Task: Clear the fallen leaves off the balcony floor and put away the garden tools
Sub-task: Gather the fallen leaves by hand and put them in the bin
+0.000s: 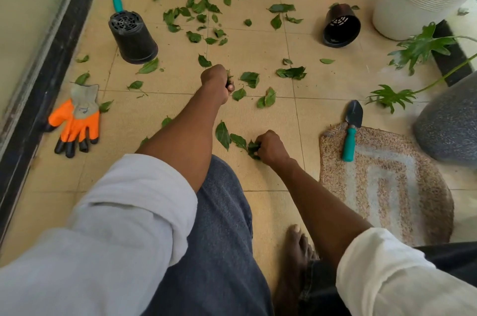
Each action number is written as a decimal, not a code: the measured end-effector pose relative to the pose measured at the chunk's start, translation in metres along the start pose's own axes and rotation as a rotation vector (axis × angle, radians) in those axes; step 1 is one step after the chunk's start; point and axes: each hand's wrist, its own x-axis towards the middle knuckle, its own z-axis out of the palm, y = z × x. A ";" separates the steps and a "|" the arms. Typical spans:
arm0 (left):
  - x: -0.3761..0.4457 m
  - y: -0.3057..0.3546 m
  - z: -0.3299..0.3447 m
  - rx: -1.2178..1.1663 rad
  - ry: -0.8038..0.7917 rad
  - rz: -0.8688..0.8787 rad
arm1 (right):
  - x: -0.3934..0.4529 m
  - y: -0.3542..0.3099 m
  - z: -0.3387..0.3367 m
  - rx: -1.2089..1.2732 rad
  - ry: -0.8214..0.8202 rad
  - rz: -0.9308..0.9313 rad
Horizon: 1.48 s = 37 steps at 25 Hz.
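Head view: left hand (218, 80) hides clutched leaves (228, 75).

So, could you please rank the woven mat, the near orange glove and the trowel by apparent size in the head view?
1. woven mat, clearly largest.
2. near orange glove.
3. trowel, slimmer, though about as long.

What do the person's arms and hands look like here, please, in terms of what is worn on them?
Both the left hand and the right hand are bare, with no gloves, rings or watch visible. Each arm wears a white sleeve rolled up near the elbow, leaving the forearms uncovered.
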 end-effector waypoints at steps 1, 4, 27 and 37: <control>0.000 0.001 0.000 -0.008 0.001 0.000 | -0.001 0.001 0.004 -0.026 0.025 0.004; -0.004 0.001 0.001 0.002 -0.009 -0.002 | -0.003 0.003 0.010 -0.090 0.082 0.024; -0.002 0.035 -0.090 -0.080 0.136 0.070 | 0.025 -0.093 0.029 0.010 0.016 -0.166; -0.010 0.046 -0.124 -0.146 0.167 0.071 | 0.003 -0.078 0.050 -0.052 0.119 -0.335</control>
